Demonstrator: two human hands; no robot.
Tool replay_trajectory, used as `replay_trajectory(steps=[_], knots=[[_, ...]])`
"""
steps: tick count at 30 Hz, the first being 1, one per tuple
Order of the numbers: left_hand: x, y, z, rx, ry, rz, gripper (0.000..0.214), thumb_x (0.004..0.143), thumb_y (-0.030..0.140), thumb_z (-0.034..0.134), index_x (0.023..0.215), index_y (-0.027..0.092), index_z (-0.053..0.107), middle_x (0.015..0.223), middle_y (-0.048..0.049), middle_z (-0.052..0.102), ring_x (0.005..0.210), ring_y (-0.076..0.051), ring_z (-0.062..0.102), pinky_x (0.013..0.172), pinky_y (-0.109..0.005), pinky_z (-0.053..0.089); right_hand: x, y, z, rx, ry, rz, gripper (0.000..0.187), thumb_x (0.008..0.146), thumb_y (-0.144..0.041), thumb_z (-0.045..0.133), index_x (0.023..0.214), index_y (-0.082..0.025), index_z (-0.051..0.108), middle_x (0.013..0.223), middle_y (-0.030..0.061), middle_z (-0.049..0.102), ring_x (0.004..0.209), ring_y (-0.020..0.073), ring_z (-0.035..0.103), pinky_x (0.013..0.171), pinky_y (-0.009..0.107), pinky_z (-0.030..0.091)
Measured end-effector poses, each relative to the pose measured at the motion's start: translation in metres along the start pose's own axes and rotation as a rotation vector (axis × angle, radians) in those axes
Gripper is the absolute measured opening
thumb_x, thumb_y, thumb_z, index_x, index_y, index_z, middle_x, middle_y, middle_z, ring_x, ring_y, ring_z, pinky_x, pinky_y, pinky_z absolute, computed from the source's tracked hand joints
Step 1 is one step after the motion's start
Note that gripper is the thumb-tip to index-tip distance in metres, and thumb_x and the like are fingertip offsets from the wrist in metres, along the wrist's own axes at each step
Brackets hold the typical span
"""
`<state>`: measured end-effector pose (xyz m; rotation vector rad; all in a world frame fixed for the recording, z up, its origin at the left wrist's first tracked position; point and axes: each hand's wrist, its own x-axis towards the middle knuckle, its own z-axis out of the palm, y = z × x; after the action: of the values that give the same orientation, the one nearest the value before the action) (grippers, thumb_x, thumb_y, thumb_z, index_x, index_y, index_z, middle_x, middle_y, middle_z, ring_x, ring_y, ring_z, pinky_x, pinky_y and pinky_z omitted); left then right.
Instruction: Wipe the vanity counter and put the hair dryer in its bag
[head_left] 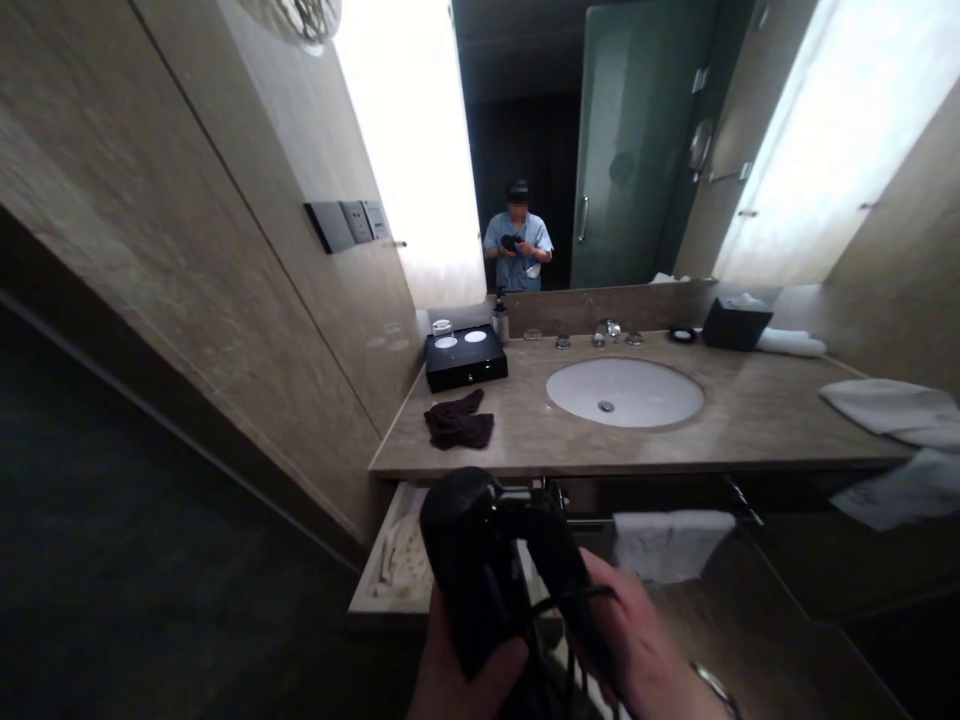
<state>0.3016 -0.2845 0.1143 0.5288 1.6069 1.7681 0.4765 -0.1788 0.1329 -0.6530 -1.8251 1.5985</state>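
We grip a black hair dryer with both hands below the front edge of the vanity counter. Our left hand curls under its body; our right hand wraps the handle and its cord. Both rise from the bottom edge, palms inward. An open drawer sits under the counter, just behind the dryer, and a dark cloth lies on the counter above.

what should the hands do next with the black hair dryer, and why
Probably lower the hair dryer into the open drawer under the counter. Both the left hand and right hand grip it right above that drawer, with the cord gathered against the handle, and the drawer stands pulled out just beneath it.
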Motion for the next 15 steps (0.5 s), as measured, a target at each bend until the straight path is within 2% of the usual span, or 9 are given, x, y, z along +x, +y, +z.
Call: replay_trajectory(steps=[2,4,5,7,9,10,12,13,15], knots=[[-0.01,0.001,0.006,-0.047,-0.009,-0.035,0.093,0.042,0.06,0.096,0.12,0.021,0.063,0.115,-0.0145,0.077,0.123,-0.045,0.064,0.108,-0.055,0.052,0.008,-0.008,0.008,-0.115,-0.064,-0.237,0.057,0.103,-0.062,0.04,0.135,-0.023,0.067,0.09,0.0056,0.071,0.078,0.0177,0.062,0.078,0.028,0.052],[-0.016,0.008,0.004,-0.074,0.02,-0.071,0.086,0.042,0.058,0.097,0.112,0.022,0.064,0.113,-0.0133,0.078,0.12,-0.045,0.066,0.105,-0.053,0.053,0.003,-0.011,0.01,-0.141,-0.116,-0.356,0.052,0.105,-0.054,0.041,0.144,-0.026,0.06,0.098,0.0058,0.073,0.082,0.0184,0.065,0.08,0.028,0.053],[-0.018,0.014,0.001,-0.08,0.038,-0.082,0.084,0.041,0.056,0.098,0.111,0.022,0.065,0.109,-0.0117,0.078,0.117,-0.044,0.068,0.101,-0.052,0.056,-0.004,-0.009,0.009,-0.162,-0.126,-0.37,0.053,0.102,-0.054,0.046,0.145,-0.026,0.06,0.101,0.0068,0.074,0.083,0.0198,0.066,0.079,0.029,0.054],[-0.021,0.028,-0.005,-0.113,0.067,-0.092,0.082,0.044,0.054,0.098,0.113,0.023,0.067,0.101,-0.0081,0.079,0.105,-0.042,0.072,0.087,-0.048,0.061,-0.027,0.003,0.006,-0.239,-0.081,-0.221,0.046,0.093,-0.055,0.062,0.131,-0.03,0.072,0.103,0.0081,0.075,0.086,0.0245,0.068,0.078,0.034,0.056],[-0.019,0.041,-0.009,-0.158,0.076,-0.075,0.083,0.048,0.054,0.096,0.12,0.024,0.067,0.094,-0.0055,0.078,0.093,-0.037,0.074,0.075,-0.043,0.062,-0.053,0.023,0.003,-0.271,0.006,0.07,0.036,0.074,-0.049,0.083,0.107,-0.033,0.082,0.11,0.0089,0.077,0.103,0.0338,0.069,0.095,0.044,0.057],[-0.015,0.045,-0.01,-0.171,0.071,-0.051,0.083,0.051,0.054,0.095,0.122,0.023,0.066,0.092,-0.0047,0.077,0.088,-0.034,0.074,0.071,-0.041,0.062,-0.066,0.033,0.003,-0.246,0.038,0.213,0.037,0.065,-0.044,0.089,0.1,-0.034,0.084,0.114,0.0093,0.077,0.113,0.0385,0.068,0.105,0.05,0.054],[-0.005,0.048,-0.011,-0.159,0.04,0.058,0.08,0.056,0.053,0.094,0.123,0.022,0.064,0.096,-0.0044,0.075,0.089,-0.029,0.072,0.073,-0.036,0.06,-0.087,0.051,0.001,-0.142,0.048,0.398,0.056,0.057,-0.034,0.093,0.112,-0.035,0.081,0.134,0.01,0.071,0.128,0.0433,0.062,0.115,0.056,0.046],[0.001,0.048,-0.011,-0.15,0.032,0.131,0.08,0.057,0.051,0.095,0.123,0.021,0.063,0.099,-0.0042,0.074,0.092,-0.026,0.071,0.076,-0.033,0.059,-0.095,0.056,-0.002,-0.094,0.025,0.421,0.065,0.059,-0.032,0.092,0.122,-0.035,0.077,0.146,0.0103,0.063,0.134,0.0432,0.059,0.117,0.056,0.045],[0.01,0.05,-0.013,-0.154,0.018,0.249,0.081,0.054,0.049,0.097,0.122,0.02,0.062,0.103,-0.0032,0.072,0.097,-0.022,0.068,0.08,-0.028,0.057,-0.106,0.06,-0.011,-0.107,-0.034,0.355,0.06,0.073,-0.038,0.084,0.131,-0.035,0.072,0.159,0.0085,0.05,0.143,0.0404,0.051,0.12,0.054,0.042]])
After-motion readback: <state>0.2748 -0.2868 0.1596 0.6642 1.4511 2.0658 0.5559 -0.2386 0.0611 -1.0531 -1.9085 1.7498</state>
